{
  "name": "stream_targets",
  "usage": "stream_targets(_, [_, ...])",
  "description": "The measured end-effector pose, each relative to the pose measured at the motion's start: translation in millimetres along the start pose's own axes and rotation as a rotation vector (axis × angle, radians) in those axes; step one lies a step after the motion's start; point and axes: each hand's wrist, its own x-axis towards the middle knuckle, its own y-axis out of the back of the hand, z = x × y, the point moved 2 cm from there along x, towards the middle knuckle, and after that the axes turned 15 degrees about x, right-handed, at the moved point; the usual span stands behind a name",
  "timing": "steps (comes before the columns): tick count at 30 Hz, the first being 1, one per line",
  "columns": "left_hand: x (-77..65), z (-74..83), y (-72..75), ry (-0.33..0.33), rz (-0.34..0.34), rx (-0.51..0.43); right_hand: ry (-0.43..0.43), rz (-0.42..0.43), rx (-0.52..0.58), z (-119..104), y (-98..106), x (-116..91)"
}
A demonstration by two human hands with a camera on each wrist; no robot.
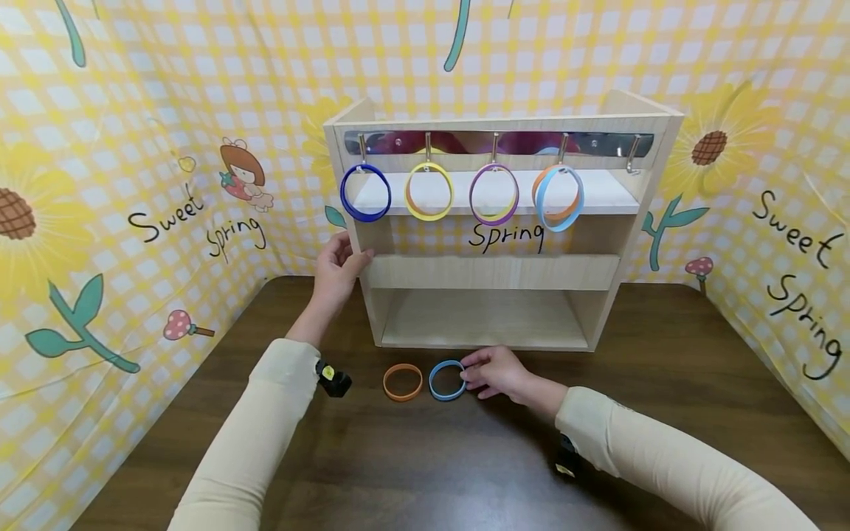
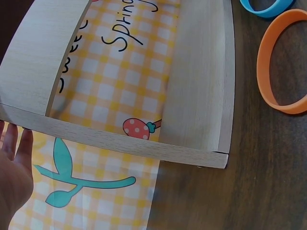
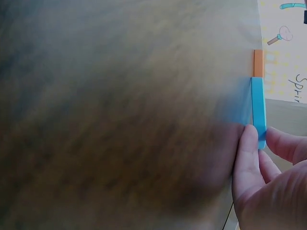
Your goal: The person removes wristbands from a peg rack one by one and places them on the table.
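Note:
My right hand point(image 1: 498, 372) pinches the near-right side of a light blue wristband point(image 1: 433, 383) lying on the table. In the right wrist view, thumb and fingers sit on either side of the blue band. An orange wristband point(image 1: 402, 399) lies just left of it. My left hand point(image 1: 337, 269) holds the left side panel of a wooden rack point(image 1: 491, 273), thumb over the front edge, fingers against the outer face. From the rack's hooks hang a dark blue wristband point(image 1: 343, 203), a yellow one point(image 1: 429, 218), a purple one point(image 1: 472, 203) and a light blue one point(image 1: 581, 199).
A metal hook strip point(image 1: 451, 142) runs along the rack's top; its far-right hook point(image 1: 633, 155) bears no band. Further orange and yellow bands show behind the hanging ones. The dark wooden table point(image 1: 398, 472) meets a yellow checked cloth point(image 1: 199, 133) at the back and sides.

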Motion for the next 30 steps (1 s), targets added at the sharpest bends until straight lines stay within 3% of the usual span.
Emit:
stream_targets(15, [0.4, 1.9, 0.3, 0.0, 0.0, 0.008, 0.026, -0.029, 0.009, -7, 6, -8])
stream_targets(20, [0.7, 1.1, 0.1, 0.0, 0.004, -0.002, 0.07, -0.036, 0.053, -20, 13, -12])
stream_targets(30, [0.5, 1.5, 0.1, 0.006, -0.004, 0.007, 0.188, 0.029, 0.112, -53, 36, -26])
